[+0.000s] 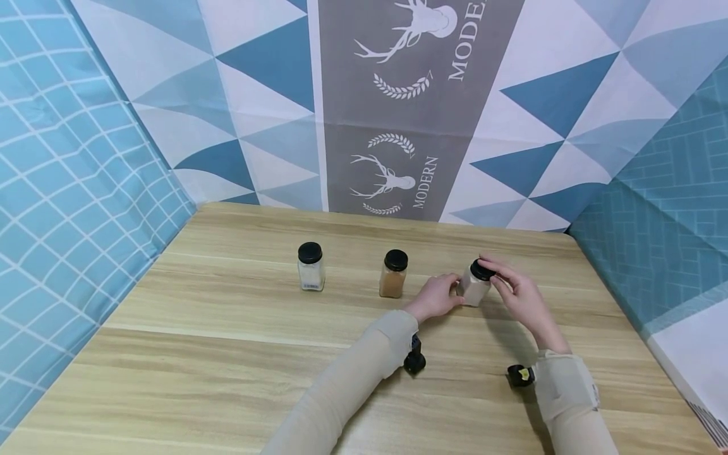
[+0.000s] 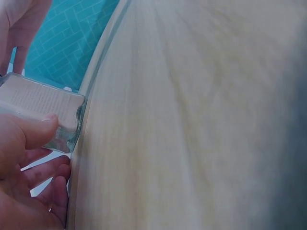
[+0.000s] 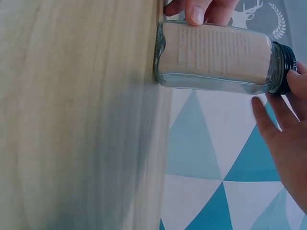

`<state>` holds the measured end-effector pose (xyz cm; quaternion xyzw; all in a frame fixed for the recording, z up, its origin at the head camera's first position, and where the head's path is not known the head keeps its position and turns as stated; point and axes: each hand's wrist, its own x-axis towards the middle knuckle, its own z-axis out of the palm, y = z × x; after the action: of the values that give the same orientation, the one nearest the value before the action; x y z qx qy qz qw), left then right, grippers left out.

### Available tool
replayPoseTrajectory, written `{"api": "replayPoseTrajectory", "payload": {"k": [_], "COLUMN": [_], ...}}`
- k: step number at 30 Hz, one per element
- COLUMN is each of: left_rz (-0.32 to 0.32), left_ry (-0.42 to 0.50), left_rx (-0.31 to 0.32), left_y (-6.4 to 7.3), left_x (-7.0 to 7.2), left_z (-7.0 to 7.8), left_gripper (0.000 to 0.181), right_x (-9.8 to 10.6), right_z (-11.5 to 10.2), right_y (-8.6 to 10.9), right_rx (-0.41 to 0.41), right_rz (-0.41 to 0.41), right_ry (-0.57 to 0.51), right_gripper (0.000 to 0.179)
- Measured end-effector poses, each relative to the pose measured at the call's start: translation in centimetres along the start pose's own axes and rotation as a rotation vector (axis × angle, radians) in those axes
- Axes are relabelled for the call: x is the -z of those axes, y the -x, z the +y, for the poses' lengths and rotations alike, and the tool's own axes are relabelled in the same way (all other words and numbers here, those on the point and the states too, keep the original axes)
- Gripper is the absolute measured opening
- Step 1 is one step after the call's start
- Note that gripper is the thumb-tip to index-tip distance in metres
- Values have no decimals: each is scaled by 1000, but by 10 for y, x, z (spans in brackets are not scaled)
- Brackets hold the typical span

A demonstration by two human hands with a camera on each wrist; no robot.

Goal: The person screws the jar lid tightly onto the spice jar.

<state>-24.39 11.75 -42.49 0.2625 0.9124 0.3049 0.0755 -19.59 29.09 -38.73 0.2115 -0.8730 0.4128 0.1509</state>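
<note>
A square glass jar (image 1: 474, 292) of pale powder with a black lid (image 1: 482, 270) is at the right rear of the table. Around its lower body, my left hand (image 1: 435, 297) holds it between thumb and fingers. My right hand (image 1: 520, 298) grips the lid from the right, its thumb and fingers at the rim. In the right wrist view, rows of small print show on the jar (image 3: 216, 52), and its base is right at the tabletop. The left wrist view shows the left thumb (image 2: 41, 129) pressed on the glass near the base.
Left of the hands stands a jar of brown powder (image 1: 392, 281), black-lidded. Farther left is another black-lidded jar with white contents (image 1: 311, 272). Both are upright on the wooden table (image 1: 227, 379). A patterned cloth (image 1: 273, 114) hangs along the table's back edge.
</note>
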Motion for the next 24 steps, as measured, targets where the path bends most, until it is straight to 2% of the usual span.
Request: {"api": "replayPoseTrajectory", "payload": {"k": [5, 12, 16, 21, 24], "left_rz": [5, 17, 33, 22, -12], "left_ry": [3, 1, -11, -19, 4], "left_rx": [2, 5, -8, -23, -16], "left_y": [0, 2, 2, 1, 3], "left_x": [1, 2, 2, 1, 0], "left_z": [1, 3, 4, 3, 1], "left_gripper": [44, 44, 44, 44, 47], "right_x": [-2, -7, -9, -9, -8], "right_z": [1, 2, 0, -1, -3], "right_y": [-1, 0, 1, 3, 4], "right_rx": [12, 26, 21, -1, -24], "right_rz": [55, 195, 251, 233, 196], "right_ry": [69, 207, 237, 230, 234], "right_gripper": [31, 28, 26, 26, 28]}}
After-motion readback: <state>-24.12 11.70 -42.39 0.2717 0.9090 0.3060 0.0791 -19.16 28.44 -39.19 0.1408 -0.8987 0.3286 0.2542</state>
